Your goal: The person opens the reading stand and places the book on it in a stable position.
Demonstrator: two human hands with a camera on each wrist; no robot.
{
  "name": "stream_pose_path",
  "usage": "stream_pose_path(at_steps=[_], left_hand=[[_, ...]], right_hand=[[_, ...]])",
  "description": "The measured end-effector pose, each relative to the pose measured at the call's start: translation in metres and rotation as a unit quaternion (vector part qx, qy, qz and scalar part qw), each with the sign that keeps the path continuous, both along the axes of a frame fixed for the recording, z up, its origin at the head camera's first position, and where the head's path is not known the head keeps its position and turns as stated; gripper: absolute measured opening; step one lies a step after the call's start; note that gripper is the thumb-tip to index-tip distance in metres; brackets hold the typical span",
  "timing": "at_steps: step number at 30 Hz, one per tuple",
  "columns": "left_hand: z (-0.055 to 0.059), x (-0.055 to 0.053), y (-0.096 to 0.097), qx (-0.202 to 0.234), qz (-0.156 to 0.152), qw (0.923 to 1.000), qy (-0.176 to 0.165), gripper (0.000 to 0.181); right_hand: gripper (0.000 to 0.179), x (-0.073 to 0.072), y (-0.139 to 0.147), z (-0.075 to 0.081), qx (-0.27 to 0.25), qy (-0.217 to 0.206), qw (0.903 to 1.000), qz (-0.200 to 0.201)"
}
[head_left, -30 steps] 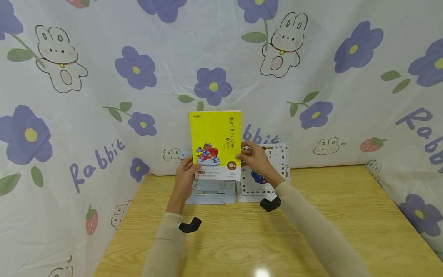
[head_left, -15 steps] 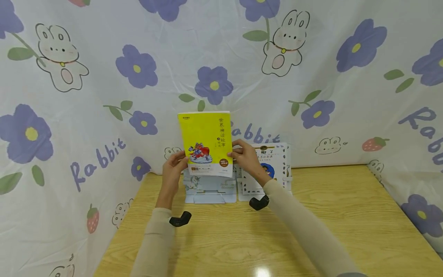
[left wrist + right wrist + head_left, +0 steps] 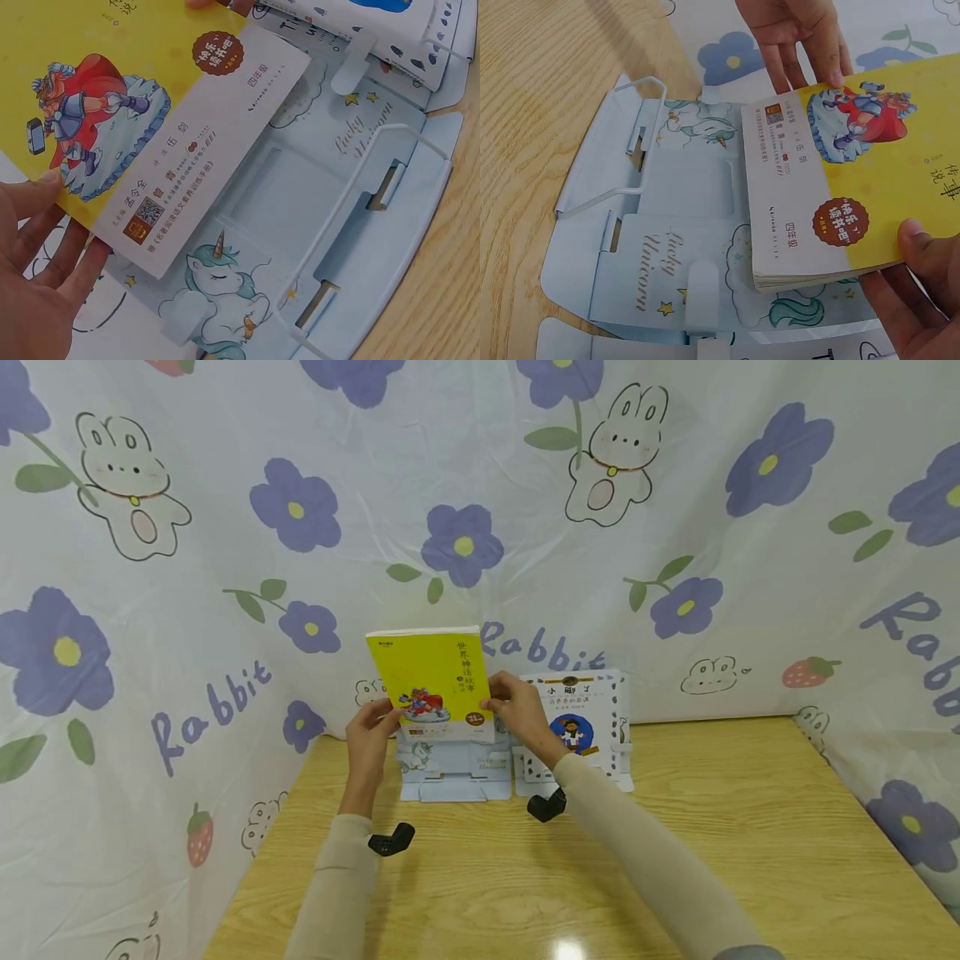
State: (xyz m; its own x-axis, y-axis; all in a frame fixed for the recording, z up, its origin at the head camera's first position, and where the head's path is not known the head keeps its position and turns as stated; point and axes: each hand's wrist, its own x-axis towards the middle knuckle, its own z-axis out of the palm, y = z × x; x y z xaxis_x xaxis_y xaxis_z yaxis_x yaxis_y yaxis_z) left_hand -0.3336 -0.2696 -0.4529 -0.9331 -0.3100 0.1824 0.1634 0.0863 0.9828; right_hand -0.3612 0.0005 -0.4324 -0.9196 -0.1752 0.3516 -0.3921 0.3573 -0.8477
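A yellow paperback book (image 3: 412,668) with a red-caped figure on its cover is held between both hands, its top leaning back. My left hand (image 3: 367,743) pinches its left edge near the bottom, thumb on the cover and fingers behind. At the opposite edge, my right hand (image 3: 522,710) grips with the thumb in front. Just behind and below the book stands a pale blue book stand (image 3: 300,195) with a unicorn print, a wire bar and a front ledge. In the right wrist view the book's lower edge (image 3: 756,225) is over the stand's back plate; contact is unclear.
Beside it on the right, a second stand (image 3: 627,783) bears a white book (image 3: 540,714) with a blue round picture. Both stands are on a wooden table (image 3: 480,877), close to a patterned cloth backdrop (image 3: 675,677).
Both hands have carried the yellow book left, then lower, to above the left stand. Its top has tilted back, and more of the white book shows.
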Motion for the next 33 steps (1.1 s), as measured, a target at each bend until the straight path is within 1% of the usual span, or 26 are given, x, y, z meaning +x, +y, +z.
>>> stream_pose_path(at_steps=[3, 7, 11, 14, 18, 19, 21, 24, 26, 27, 30, 33], left_hand=[[-0.004, 0.000, 0.000, 0.006, 0.004, 1.0000, 0.001, 0.035], [-0.007, 0.001, 0.001, 0.006, 0.005, 1.0000, 0.006, 0.031], [-0.010, 0.003, 0.001, 0.008, -0.001, 1.0000, 0.003, 0.030], [-0.012, 0.004, 0.001, 0.012, -0.006, 0.9999, -0.003, 0.032], [-0.014, 0.005, 0.000, 0.022, -0.011, 0.9997, -0.009, 0.035], [-0.015, 0.005, 0.000, 0.024, -0.011, 0.9996, -0.010, 0.035], [-0.016, 0.005, 0.001, 0.025, -0.009, 0.9996, -0.009, 0.035], [-0.017, 0.005, 0.003, 0.028, 0.001, 0.9996, -0.001, 0.031], [-0.018, 0.004, 0.003, 0.024, 0.007, 0.9997, 0.004, 0.030], [-0.019, 0.004, 0.004, 0.024, 0.009, 0.9997, 0.006, 0.029], [-0.020, 0.003, 0.004, 0.020, 0.010, 0.9997, 0.013, 0.028], [-0.022, 0.002, 0.003, 0.024, 0.015, 0.9994, 0.019, 0.028]], right_hand=[[0.017, 0.000, -0.001, -0.004, 0.011, 0.015, 0.9998, -0.013], [0.015, -0.001, -0.001, -0.008, 0.010, 0.006, 0.9997, -0.021], [0.014, -0.002, -0.001, -0.013, 0.011, 0.000, 0.9996, -0.028], [0.016, -0.002, -0.001, -0.016, 0.010, 0.000, 0.9995, -0.029], [0.023, -0.002, -0.001, -0.017, 0.010, 0.007, 0.9998, -0.017], [0.025, -0.002, 0.000, -0.017, 0.016, 0.014, 0.9997, -0.014], [0.030, -0.002, 0.001, -0.018, 0.044, 0.032, 0.9985, -0.008], [0.036, 0.000, 0.004, -0.018, 0.100, 0.063, 0.9930, -0.002], [0.038, 0.000, 0.005, -0.019, 0.128, 0.074, 0.9890, 0.000], [0.038, 0.001, 0.005, -0.020, 0.135, 0.075, 0.9880, 0.002], [0.040, 0.001, 0.007, -0.021, 0.136, 0.067, 0.9884, 0.014], [0.048, 0.002, 0.009, -0.023, 0.130, 0.053, 0.9896, 0.031]])
